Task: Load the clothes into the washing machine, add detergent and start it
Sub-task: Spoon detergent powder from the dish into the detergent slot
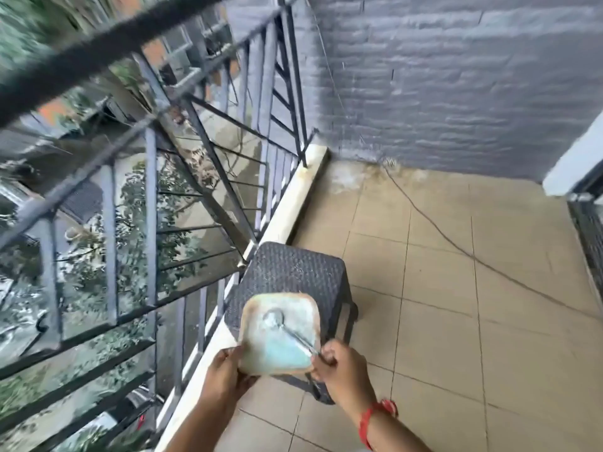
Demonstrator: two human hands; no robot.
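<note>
A balcony with a tiled floor, a brick wall and a metal railing.

The beige tiled floor fills the area from three to six o'clock, stained pale and damp-looking near the far corner, with a thin dark wire trailing across it from the foot of the wall. At twelve to two o'clock stands a grey painted brick wall. A dark metal railing runs from nine to eleven o'clock on a pale concrete kerb, with blurred trees and buildings beyond it in flat daylight. Close against the kerb, near six o'clock, stands a dark woven stool. A white frame edge shows at three o'clock.
</note>
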